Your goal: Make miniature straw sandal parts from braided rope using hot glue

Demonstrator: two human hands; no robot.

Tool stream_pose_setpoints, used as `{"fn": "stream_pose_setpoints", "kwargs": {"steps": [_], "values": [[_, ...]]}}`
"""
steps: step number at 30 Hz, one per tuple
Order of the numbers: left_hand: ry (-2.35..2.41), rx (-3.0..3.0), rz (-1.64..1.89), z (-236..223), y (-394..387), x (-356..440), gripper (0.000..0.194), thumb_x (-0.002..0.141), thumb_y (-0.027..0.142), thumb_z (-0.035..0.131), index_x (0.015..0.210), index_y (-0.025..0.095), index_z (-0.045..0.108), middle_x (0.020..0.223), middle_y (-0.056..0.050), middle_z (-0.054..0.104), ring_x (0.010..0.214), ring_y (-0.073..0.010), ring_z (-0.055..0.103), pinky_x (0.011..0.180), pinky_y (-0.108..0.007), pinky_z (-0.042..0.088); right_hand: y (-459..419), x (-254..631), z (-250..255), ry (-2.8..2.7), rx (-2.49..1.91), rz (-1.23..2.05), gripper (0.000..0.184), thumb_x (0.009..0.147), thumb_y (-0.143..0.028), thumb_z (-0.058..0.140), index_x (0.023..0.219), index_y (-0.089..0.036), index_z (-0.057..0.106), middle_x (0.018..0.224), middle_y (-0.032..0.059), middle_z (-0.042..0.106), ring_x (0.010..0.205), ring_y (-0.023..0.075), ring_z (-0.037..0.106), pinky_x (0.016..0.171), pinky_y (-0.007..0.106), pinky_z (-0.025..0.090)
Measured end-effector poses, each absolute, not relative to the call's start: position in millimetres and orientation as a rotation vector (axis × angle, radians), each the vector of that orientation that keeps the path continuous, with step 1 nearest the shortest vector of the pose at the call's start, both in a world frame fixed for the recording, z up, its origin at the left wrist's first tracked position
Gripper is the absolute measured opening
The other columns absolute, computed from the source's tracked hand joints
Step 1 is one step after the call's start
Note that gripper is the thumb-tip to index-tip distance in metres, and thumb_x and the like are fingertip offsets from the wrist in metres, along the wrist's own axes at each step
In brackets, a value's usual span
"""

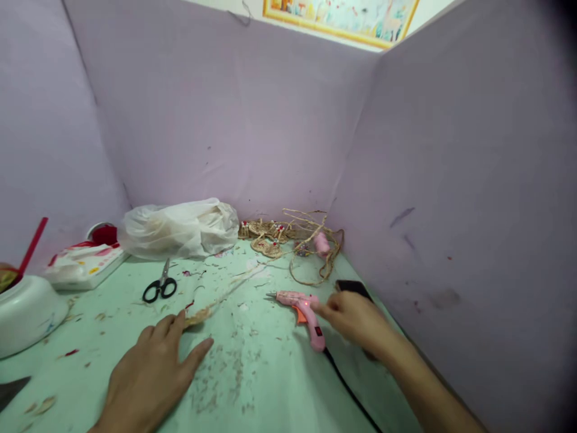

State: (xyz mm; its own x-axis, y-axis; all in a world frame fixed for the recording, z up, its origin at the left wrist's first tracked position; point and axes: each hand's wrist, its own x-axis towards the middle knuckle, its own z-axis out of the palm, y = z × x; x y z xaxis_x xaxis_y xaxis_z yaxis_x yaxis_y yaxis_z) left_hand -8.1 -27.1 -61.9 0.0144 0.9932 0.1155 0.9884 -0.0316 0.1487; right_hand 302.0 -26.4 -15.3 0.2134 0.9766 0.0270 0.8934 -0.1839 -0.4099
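Observation:
My left hand point(151, 367) lies low over the table, thumb spread away from the fingers. Its fingertips are at a pale straw-coloured strand point(198, 317), with a small red bit beside it; the strand runs back toward the far coil. My right hand point(356, 316), slightly blurred, reaches in from the right. One finger points out to the handle of a pink glue gun point(309, 310), touching it or just beside it. The gun lies on its side, orange trigger showing, a red light lit and a black cord trailing forward. Partly hidden behind my right hand is a dark flat object point(354, 287).
Scissors point(160, 285) with black handles lie at left. Behind are a white plastic bag point(180, 228), woven straw pieces point(265, 243), twine point(333, 258) and a pink thread spool point(321, 243). A tissue pack point(90, 267) and white pot point(27, 319) stand left. Lilac partitions enclose the green table point(270, 385).

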Motion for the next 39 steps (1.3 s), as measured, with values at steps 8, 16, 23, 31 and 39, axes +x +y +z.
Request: {"fn": "stream_pose_setpoints", "kwargs": {"steps": [8, 16, 23, 31, 39], "values": [[2.247, 2.252, 1.003, -63.8, -20.1, -13.3, 0.035, 0.086, 0.035, 0.033, 0.084, 0.017, 0.064, 0.101, -0.007, 0.062, 0.085, -0.0211, 0.059, 0.06, -0.029, 0.042, -33.6, 282.0, -56.7, -1.445, -2.207, 0.685, 0.022, 0.058, -0.029, 0.06, 0.04, -0.019, 0.051, 0.041, 0.0037, 0.054, 0.048, 0.0189, 0.056, 0.043, 0.025, 0.031], [1.769, 1.434, 1.455, -40.0, -26.9, -8.7, 0.036, 0.065, 0.042, 0.06, 0.088, 0.015, 0.063, 0.067, -0.002, 0.06, 0.058, -0.0145, 0.051, 0.055, -0.025, 0.041, -62.9, 278.8, -49.6, -0.981, -1.69, 1.037, 0.02, 0.073, -0.037, 0.052, 0.074, -0.017, 0.055, 0.052, -0.0036, 0.052, 0.045, 0.0107, 0.052, 0.047, 0.023, 0.051], [0.911, 0.946, 0.794, -39.3, -58.0, 72.9, 0.046, 0.058, 0.05, 0.071, 0.083, 0.012, 0.066, 0.073, -0.007, 0.064, 0.06, -0.0154, 0.057, 0.052, -0.024, 0.044, -92.0, 197.0, -56.2, -0.795, -1.18, 1.02, 0.045, 0.065, -0.04, 0.069, 0.099, -0.019, 0.05, 0.062, -0.0048, 0.055, 0.049, 0.0129, 0.054, 0.043, 0.024, 0.047], [0.924, 0.662, 0.967, -40.7, -64.5, 80.0, 0.031, 0.058, 0.034, 0.077, 0.076, 0.011, 0.065, 0.063, -0.004, 0.063, 0.062, -0.0153, 0.059, 0.061, -0.024, 0.05, -112.4, 209.3, -56.7, -1.45, -1.301, 0.554, 0.04, 0.067, -0.025, 0.065, 0.107, -0.022, 0.059, 0.1, 0.0056, 0.065, 0.079, 0.0187, 0.062, 0.062, 0.026, 0.05], [0.863, 0.669, 0.879, -64.4, -72.8, 76.5, 0.043, 0.057, 0.04, 0.076, 0.084, 0.01, 0.062, 0.051, -0.002, 0.059, 0.039, -0.0143, 0.053, 0.04, -0.025, 0.043, -47.6, 363.0, -18.8, -1.478, -2.201, 0.083, 0.02, 0.088, -0.028, 0.049, 0.097, -0.016, 0.062, 0.096, 0.0066, 0.066, 0.087, 0.0193, 0.061, 0.079, 0.037, 0.049]]}}
